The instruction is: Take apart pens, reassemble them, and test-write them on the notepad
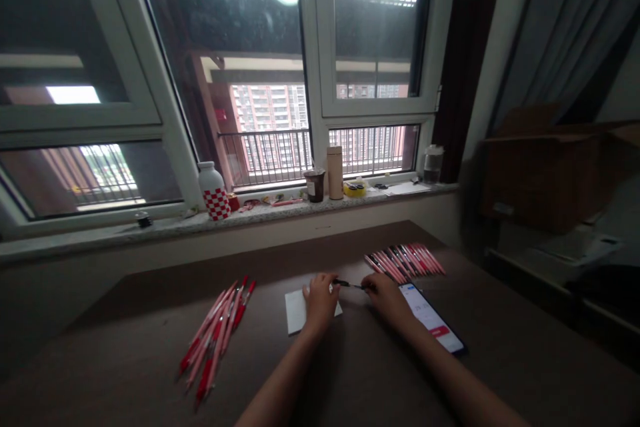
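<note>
Both my hands meet at the middle of a dark brown table (125, 360), holding one pen (349, 284) between them. My left hand (320, 300) is closed on the pen's left end and rests over a white slip of paper (296, 312). My right hand (384, 295) pinches the pen's right end. A pile of red-and-pink pens (217, 330) lies to the left. Another row of pink pens (406, 260) lies fanned out just beyond my right hand. A phone (434, 320) with a lit screen lies under my right wrist.
A stone windowsill (100, 235) runs behind the table with a red-checked white bottle (214, 191), a dark cup (315, 185), a beige flask (335, 172), tape (355, 189) and a clear jar (433, 165). A cardboard box (545, 173) stands at the right by curtains.
</note>
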{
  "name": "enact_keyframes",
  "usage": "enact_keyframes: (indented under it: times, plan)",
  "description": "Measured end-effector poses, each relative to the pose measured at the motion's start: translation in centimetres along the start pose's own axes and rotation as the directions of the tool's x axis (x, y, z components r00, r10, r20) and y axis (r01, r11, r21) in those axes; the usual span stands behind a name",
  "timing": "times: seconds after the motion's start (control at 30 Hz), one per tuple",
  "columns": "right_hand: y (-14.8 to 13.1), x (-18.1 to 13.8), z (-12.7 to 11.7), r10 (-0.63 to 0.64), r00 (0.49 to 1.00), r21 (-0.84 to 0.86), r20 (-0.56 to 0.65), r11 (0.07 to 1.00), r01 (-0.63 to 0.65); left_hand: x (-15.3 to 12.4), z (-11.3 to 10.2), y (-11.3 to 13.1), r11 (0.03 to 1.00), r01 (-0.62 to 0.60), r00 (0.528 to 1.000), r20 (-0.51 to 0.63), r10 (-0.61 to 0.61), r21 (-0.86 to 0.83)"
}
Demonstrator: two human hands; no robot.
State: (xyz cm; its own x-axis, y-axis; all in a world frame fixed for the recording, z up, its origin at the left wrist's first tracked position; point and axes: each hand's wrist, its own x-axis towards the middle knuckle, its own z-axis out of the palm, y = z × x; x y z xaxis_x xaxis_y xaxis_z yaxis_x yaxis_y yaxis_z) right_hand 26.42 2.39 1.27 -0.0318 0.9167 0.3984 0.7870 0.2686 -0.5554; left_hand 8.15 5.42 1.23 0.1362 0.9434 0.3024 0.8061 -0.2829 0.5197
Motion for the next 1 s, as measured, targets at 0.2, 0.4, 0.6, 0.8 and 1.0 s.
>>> enact_keyframes:
  times: [0.2,0.4,0.6,0.8,1.0]
  plan:
    - [-0.1,-0.2,0.5,0.003,1.0,-0.137,0.028,0.991,0.001,-0.4,1.5,-0.5,0.989,-0.104,0.99,0.107,0.093,0.101]
    - [-0.5,-0.3,1.2,0.024,0.998,-0.234,0.057,0.972,-0.01,-0.9,1.6,-0.5,0.973,-0.142,0.986,0.118,0.122,0.183]
    - [-0.3,-0.4,1.7,0.018,0.998,-0.303,0.053,0.953,-0.001,-0.8,1.6,-0.6,0.969,-0.149,0.984,0.124,0.126,0.196]
    - [0.0,0.2,1.3,0.037,0.998,-0.379,0.045,0.925,-0.017,-0.9,1.1,-0.3,0.975,-0.142,0.982,0.15,0.116,0.172]
    - [0.3,0.9,1.2,0.022,1.0,-0.454,0.019,0.891,-0.011,-1.0,1.1,-0.3,0.974,-0.144,0.982,0.146,0.118,0.177]
